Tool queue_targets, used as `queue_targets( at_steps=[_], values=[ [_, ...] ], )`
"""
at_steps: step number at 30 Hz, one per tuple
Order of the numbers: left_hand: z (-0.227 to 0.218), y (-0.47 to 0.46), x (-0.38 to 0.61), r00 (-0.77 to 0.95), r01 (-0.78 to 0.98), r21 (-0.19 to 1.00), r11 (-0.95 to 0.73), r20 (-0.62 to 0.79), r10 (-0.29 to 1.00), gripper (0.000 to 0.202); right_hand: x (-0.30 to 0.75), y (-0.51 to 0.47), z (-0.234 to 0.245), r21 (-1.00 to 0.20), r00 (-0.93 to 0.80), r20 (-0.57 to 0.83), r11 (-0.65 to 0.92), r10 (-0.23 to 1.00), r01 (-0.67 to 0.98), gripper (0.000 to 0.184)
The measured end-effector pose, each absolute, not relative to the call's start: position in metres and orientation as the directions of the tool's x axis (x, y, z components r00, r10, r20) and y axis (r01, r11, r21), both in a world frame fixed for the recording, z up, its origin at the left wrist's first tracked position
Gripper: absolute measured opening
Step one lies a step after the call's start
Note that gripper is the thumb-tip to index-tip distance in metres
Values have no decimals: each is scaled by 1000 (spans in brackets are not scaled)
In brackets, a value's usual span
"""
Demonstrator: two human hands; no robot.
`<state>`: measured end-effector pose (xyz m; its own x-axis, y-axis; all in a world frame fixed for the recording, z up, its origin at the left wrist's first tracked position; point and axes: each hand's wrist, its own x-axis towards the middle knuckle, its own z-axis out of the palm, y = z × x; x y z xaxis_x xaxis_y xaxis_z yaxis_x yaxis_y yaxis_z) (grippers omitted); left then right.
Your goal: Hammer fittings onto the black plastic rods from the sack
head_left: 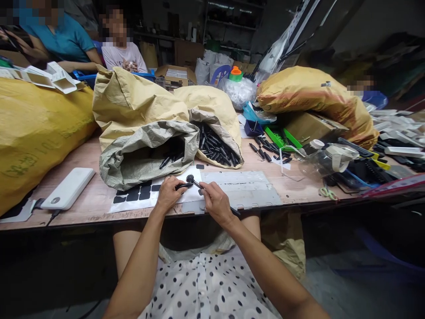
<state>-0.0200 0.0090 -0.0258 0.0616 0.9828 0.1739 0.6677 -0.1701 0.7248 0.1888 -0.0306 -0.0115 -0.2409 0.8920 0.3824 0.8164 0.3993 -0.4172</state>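
Note:
My left hand (170, 192) pinches a small dark part whose tip shows beyond the fingertips. My right hand (216, 203) is closed round a thin black rod, whose far end sticks out behind the palm. Between the two hands is a round black head (190, 178), close to the rod's front end; I cannot tell which piece it belongs to. Under the hands lie a white sheet with black rounded stickers (133, 193) and a worn grey board (245, 188). Just beyond, two open sacks (149, 133) hold black tubular parts (217, 148).
A white power bank (68, 188) and a yellow sack (40, 133) are on the left. To the right are a green tray (283, 138), a clear plastic bottle (323, 159), scissors (328, 193) and another full sack (312, 95). Two people sit across the table.

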Motion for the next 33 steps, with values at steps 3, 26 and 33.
queue_targets(
  at_steps=[3, 26, 33],
  values=[
    [-26, 9, -19, 56, 672, 720, -171, 182, 982, 12, 193, -31, -16, -421, -240, 348, 380, 906, 824, 37],
    [-16, -3, -21, 115, 655, 708, -265, 253, 961, 17, 191, 37, -20, -200, -217, 291, 281, 932, 939, 33],
    [-8, -87, 10, 467, 430, 860, -274, 48, 883, 24, 189, 37, -20, -190, -222, 293, 285, 930, 940, 33]
  ],
)
